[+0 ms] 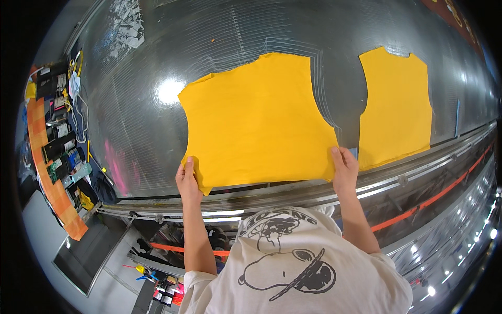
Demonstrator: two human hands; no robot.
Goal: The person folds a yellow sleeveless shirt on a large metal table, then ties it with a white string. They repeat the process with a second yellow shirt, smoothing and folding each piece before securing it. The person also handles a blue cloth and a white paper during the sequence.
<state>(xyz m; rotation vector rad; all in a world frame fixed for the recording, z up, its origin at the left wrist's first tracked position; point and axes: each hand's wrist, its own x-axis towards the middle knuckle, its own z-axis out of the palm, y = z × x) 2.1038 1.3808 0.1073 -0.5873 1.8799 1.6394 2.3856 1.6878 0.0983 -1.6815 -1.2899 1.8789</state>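
A yellow cut fabric panel (255, 121), shaped like a garment body with curved armholes, is spread over the dark table top (157, 137). My left hand (189, 180) grips its lower left corner, thumb on top, and the cloth there is folded and hangs a little. At the lower right corner my right hand (345, 168) pinches the same panel between thumb and fingers. Pale outlines on the table run around the panel's top and right side. To the right lies a second yellow fabric panel (396, 110), with a scooped neckline, touched by neither hand.
A metal rail (290, 198) runs along the table's near edge. At the left end stand several dark containers (59, 147), cables and an orange checked strip (39, 129). A blue strip (457, 117) lies at the right, and a dark red printed piece (455, 19) at the far right.
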